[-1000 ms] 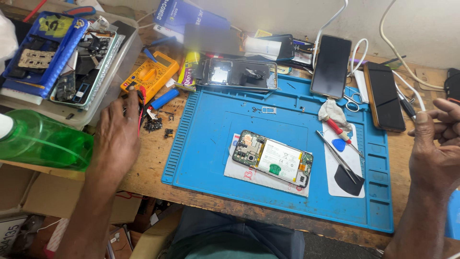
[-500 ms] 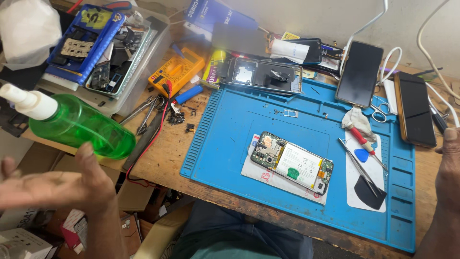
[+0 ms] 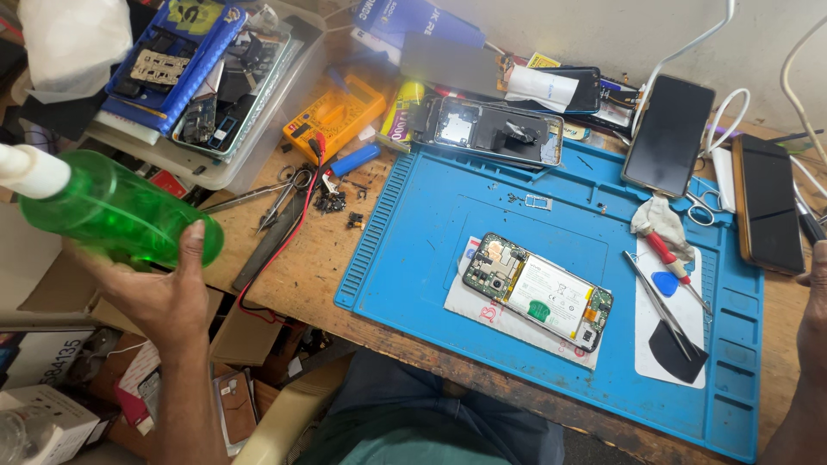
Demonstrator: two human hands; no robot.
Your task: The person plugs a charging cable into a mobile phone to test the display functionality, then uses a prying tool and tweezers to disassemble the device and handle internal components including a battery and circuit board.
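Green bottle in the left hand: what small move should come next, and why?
Probably swing the green bottle rightward over the blue mat. The left hand grips it off the bench's left edge, tilted, white cap pointing away, while the opened phone lies mid-mat. The right hand sits at the frame's edge.

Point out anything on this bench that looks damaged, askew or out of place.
The phone on the blue mat lies askew with its back off, battery and board bare. Tiny screws and bits lie loose on the wood by the mat's edge. The left hand holds a green bottle tilted on its side, off the bench.
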